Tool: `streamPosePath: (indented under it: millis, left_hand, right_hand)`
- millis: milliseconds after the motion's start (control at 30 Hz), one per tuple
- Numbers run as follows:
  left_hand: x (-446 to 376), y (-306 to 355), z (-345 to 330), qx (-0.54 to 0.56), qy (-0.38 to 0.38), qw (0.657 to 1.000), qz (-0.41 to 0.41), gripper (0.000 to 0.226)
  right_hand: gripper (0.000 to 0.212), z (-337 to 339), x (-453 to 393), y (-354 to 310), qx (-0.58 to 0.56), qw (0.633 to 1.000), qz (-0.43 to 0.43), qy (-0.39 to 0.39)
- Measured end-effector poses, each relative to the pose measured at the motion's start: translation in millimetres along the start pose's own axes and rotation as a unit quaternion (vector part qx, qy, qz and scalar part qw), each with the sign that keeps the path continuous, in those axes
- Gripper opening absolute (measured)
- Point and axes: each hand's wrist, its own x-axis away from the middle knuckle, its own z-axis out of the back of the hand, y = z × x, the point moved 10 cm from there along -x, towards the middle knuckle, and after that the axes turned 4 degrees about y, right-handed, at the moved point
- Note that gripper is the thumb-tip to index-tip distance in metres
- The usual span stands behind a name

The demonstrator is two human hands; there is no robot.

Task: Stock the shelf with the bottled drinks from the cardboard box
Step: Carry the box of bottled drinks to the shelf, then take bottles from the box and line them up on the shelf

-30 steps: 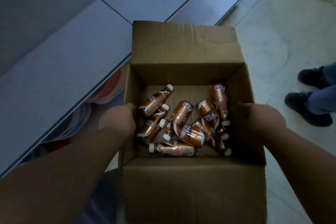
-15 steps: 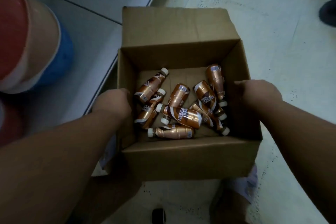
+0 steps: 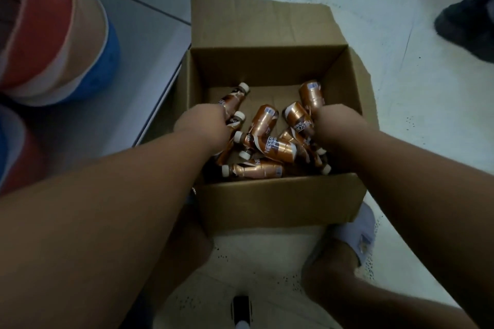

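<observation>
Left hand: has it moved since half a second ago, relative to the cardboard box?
Yes. The left hand has gone from the brown cardboard box's left outer wall over the rim and down among the copper-coloured bottles.

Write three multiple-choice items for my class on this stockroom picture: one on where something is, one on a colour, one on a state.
1. Where do the bottled drinks lie?
A. On the shelf
B. Inside the cardboard box
C. On the floor tiles

2. What colour are the bottle caps?
A. White
B. Green
C. Black

3. Where are the left hand and right hand?
A. Resting on the shelf
B. Gripping the box's outer sides
C. Reaching down into the box among the bottles

Answers:
1 B, the bottles lie jumbled on the box's bottom.
2 A, each visible cap is white.
3 C, both hands sit inside the box walls, over bottles.
</observation>
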Motion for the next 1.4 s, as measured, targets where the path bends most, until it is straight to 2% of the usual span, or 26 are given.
streamPosePath:
  millis: [67, 133, 200, 267, 333, 400, 500, 567, 633, 733, 833, 867, 933, 1000, 1100, 1167, 1200, 1267, 1333, 1400]
  left_hand:
    - [-13, 11, -14, 0.044, -0.005, 0.999, -0.029, 0.048]
    - [-35, 20, -21, 0.069, 0.021, 0.996, -0.061, 0.045]
    - [-61, 21, -23, 0.054, 0.077, 0.993, -0.076, 0.044]
    - [-91, 14, -32, 0.022, 0.107, 0.993, -0.048, 0.048]
    - [-116, 5, -48, 0.005, 0.077, 0.997, 0.004, 0.053]
    - [-130, -2, -70, 0.026, 0.008, 0.998, 0.058, 0.055]
    - [-138, -9, -85, 0.070, -0.025, 0.992, 0.104, 0.055]
    - [-135, -9, -84, 0.075, -0.029, 0.991, 0.103, 0.056]
    - [-120, -7, -72, 0.082, -0.034, 0.992, 0.092, 0.058]
    - [-85, 4, -23, 0.145, -0.021, 0.987, 0.066, 0.050]
    - [-33, 14, 44, 0.274, -0.032, 0.961, 0.036, 0.039]
    - [-17, 16, 61, 0.335, -0.046, 0.940, 0.038, 0.037]
    - [26, 13, 104, 0.473, -0.069, 0.876, 0.054, 0.032]
    - [72, 7, 145, 0.583, -0.075, 0.808, 0.042, 0.021]
    - [132, -9, 204, 0.680, -0.077, 0.729, -0.035, 0.034]
    - [172, -31, 239, 0.694, -0.052, 0.713, -0.084, 0.051]
    - [192, -47, 255, 0.691, -0.030, 0.715, -0.097, 0.055]
    - [228, -84, 282, 0.688, 0.027, 0.717, -0.107, 0.058]
    - [260, -125, 306, 0.682, 0.091, 0.719, -0.099, 0.045]
    - [288, -173, 333, 0.625, 0.196, 0.752, -0.078, 0.025]
  right_hand:
    - [0.035, -24, -3, -36, -0.036, 0.997, 0.061, -0.036]
    - [0.047, -51, -9, -68, -0.053, 0.989, 0.115, -0.072]
    - [0.060, -73, -20, -91, -0.034, 0.985, 0.150, -0.078]
    - [0.069, -98, -32, -102, -0.007, 0.981, 0.170, -0.092]
    - [0.076, -114, -42, -106, -0.008, 0.978, 0.185, -0.092]
    - [0.077, -115, -49, -106, -0.028, 0.977, 0.198, -0.075]
    - [0.070, -115, -56, -89, -0.154, 0.971, 0.147, -0.113]
    - [0.061, -103, -57, -74, -0.303, 0.941, 0.079, -0.128]
    - [0.047, -80, -55, -57, -0.425, 0.899, 0.014, -0.107]
    - [0.035, -32, -37, -41, -0.496, 0.863, -0.030, -0.096]
    - [0.017, 55, 1, -41, -0.531, 0.846, -0.015, -0.029]
    - [0.008, 83, 14, -44, -0.546, 0.837, -0.005, -0.012]
    - [0.012, 145, 56, -58, -0.568, 0.823, 0.017, 0.022]
    - [0.028, 192, 101, -73, -0.594, 0.802, 0.037, 0.058]
    - [0.039, 241, 161, -109, -0.617, 0.776, 0.089, 0.099]
    - [0.037, 259, 200, -142, -0.642, 0.749, 0.126, 0.106]
    - [0.034, 266, 217, -160, -0.644, 0.744, 0.142, 0.110]
    - [0.033, 277, 249, -200, -0.625, 0.752, 0.172, 0.124]
    - [0.040, 289, 280, -243, -0.608, 0.756, 0.204, 0.134]
    - [0.049, 300, 307, -288, -0.592, 0.757, 0.238, 0.139]
